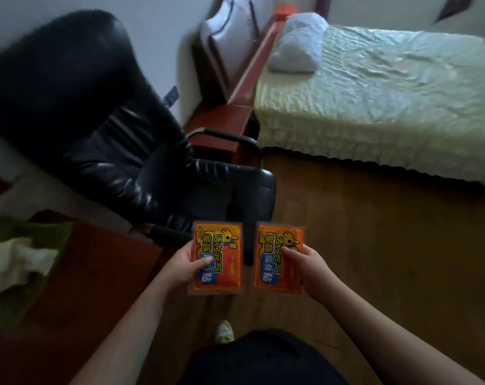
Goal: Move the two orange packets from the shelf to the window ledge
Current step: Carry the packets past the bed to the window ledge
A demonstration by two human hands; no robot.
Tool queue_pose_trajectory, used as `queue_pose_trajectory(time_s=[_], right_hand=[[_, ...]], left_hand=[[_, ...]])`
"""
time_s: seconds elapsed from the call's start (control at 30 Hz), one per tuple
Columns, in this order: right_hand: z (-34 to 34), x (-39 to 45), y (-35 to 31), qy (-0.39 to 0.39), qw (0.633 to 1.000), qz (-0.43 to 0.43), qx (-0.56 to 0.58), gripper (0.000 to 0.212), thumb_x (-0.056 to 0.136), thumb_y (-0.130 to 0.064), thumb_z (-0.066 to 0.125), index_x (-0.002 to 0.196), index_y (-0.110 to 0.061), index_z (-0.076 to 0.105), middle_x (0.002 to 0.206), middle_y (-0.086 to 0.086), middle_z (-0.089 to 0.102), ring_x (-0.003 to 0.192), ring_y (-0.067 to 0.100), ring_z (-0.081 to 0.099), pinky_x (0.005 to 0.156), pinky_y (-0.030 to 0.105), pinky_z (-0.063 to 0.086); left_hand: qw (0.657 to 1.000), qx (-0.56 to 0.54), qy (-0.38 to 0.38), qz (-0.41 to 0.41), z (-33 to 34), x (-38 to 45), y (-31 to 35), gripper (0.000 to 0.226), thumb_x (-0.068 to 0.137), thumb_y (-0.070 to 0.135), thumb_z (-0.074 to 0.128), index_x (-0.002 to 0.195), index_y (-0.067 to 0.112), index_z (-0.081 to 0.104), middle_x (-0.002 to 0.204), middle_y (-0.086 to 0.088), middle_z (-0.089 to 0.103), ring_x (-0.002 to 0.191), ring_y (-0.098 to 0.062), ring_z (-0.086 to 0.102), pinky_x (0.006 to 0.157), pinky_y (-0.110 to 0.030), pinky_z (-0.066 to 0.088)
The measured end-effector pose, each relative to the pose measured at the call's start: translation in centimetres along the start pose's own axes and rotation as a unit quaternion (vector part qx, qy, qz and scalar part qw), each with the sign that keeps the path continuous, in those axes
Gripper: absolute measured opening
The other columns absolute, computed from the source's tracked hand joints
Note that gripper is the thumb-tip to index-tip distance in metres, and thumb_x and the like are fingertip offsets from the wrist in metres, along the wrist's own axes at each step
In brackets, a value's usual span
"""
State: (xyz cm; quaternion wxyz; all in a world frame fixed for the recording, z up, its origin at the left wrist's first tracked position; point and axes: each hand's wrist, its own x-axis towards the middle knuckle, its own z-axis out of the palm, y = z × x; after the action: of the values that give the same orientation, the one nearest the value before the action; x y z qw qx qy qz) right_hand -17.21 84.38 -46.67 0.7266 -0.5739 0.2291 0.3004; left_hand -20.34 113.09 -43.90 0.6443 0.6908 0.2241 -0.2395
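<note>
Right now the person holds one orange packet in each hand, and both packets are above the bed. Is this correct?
Not quite. The left hand and the right hand do each hold one orange packet, but the head view shows them above the wooden floor, just in front of the black chair. The bed is further away, to the right.

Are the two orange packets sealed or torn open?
Apparently sealed: both flat orange packets show intact clear borders on every visible edge.

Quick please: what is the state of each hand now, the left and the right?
Left hand: closed on the left orange packet.
Right hand: closed on the right orange packet.
</note>
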Motion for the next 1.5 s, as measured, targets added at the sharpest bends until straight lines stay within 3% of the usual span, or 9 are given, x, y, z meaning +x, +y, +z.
queue_pose_trajectory(time_s=[0.1,0.27,0.37,0.5,0.67,0.87,1.13,1.3,1.5], right_hand=[[-3.4,-0.3,-1.0,0.038,0.998,-0.013,0.049,0.025,0.092,-0.017,0.061,0.115,-0.01,0.061,0.105,0.014,0.075,0.094,0.03,0.073,0.071,0.046,0.059],[-8.0,0.2,-2.3,0.119,0.986,-0.032,0.113,0.028,0.091,-0.016,0.062,0.117,-0.007,0.06,0.102,0.015,0.075,0.094,0.032,0.073,0.081,0.053,0.057],[-10.0,0.8,-3.6,0.155,0.978,-0.047,0.135,0.022,0.092,-0.013,0.061,0.113,-0.007,0.061,0.099,0.014,0.076,0.09,0.03,0.074,0.072,0.047,0.06],[-12.7,1.2,-5.7,0.218,0.959,-0.061,0.171,0.02,0.092,-0.016,0.061,0.112,-0.011,0.061,0.102,0.013,0.075,0.091,0.028,0.073,0.067,0.043,0.059],[-16.7,1.2,-7.6,0.303,0.926,-0.081,0.212,0.024,0.091,-0.019,0.062,0.114,-0.012,0.059,0.105,0.013,0.074,0.095,0.031,0.071,0.078,0.051,0.058],[-22.9,-1.0,-9.2,0.389,0.858,-0.126,0.31,0.016,0.093,-0.011,0.059,0.109,-0.013,0.059,0.1,0.013,0.072,0.089,0.027,0.07,0.068,0.043,0.057],[-34.1,-3.9,-9.4,0.445,0.795,-0.146,0.385,0.024,0.092,-0.012,0.06,0.116,-0.008,0.058,0.1,0.014,0.071,0.092,0.03,0.068,0.079,0.048,0.055],[-42.4,-6.9,-11.0,0.442,0.789,-0.153,0.4,0.018,0.094,-0.01,0.056,0.112,-0.009,0.058,0.096,0.013,0.07,0.085,0.027,0.067,0.067,0.041,0.053],[-52.0,-9.2,-14.6,0.432,0.791,-0.171,0.397,0.025,0.095,-0.008,0.054,0.12,-0.006,0.055,0.095,0.014,0.068,0.083,0.026,0.066,0.068,0.042,0.053]], left_hand=[[0.999,0.032,-0.034,0.003,2.9,2.6,2.3,0.034,0.083,0.012,0.068,0.109,0.029,0.054,0.113,-0.013,0.069,0.102,-0.031,0.069,0.092,-0.055,0.053],[0.993,0.044,-0.109,0.008,8.2,8.0,6.2,0.035,0.086,0.007,0.066,0.113,0.026,0.054,0.107,-0.011,0.071,0.095,-0.029,0.072,0.084,-0.051,0.058],[0.987,0.046,-0.155,0.004,10.9,11.2,8.6,0.033,0.085,0.004,0.066,0.112,0.021,0.057,0.098,-0.011,0.076,0.09,-0.028,0.074,0.07,-0.04,0.061],[0.969,0.078,-0.233,0.0,14.7,16.0,12.4,0.042,0.082,0.008,0.07,0.12,0.017,0.055,0.103,-0.012,0.075,0.095,-0.033,0.072,0.07,-0.04,0.061],[0.943,0.119,-0.31,-0.012,21.3,21.0,17.2,0.043,0.081,0.009,0.07,0.12,0.017,0.054,0.106,-0.014,0.074,0.097,-0.033,0.072,0.075,-0.044,0.06],[0.907,0.173,-0.384,-0.011,31.9,23.7,20.7,0.044,0.08,0.012,0.07,0.121,0.017,0.054,0.11,-0.015,0.072,0.096,-0.032,0.072,0.072,-0.042,0.061],[0.891,0.187,-0.413,0.015,46.8,24.5,22.6,0.035,0.084,0.014,0.068,0.118,0.019,0.058,0.107,-0.013,0.074,0.096,-0.032,0.072,0.08,-0.047,0.059],[0.891,0.195,-0.41,0.021,56.8,24.1,24.1,0.036,0.086,0.014,0.068,0.12,0.016,0.057,0.107,-0.013,0.074,0.096,-0.032,0.072,0.079,-0.046,0.059],[0.877,0.2,-0.433,0.053,67.7,23.3,26.5,0.032,0.086,0.016,0.068,0.117,0.017,0.059,0.107,-0.012,0.074,0.097,-0.032,0.072,0.086,-0.051,0.055]])
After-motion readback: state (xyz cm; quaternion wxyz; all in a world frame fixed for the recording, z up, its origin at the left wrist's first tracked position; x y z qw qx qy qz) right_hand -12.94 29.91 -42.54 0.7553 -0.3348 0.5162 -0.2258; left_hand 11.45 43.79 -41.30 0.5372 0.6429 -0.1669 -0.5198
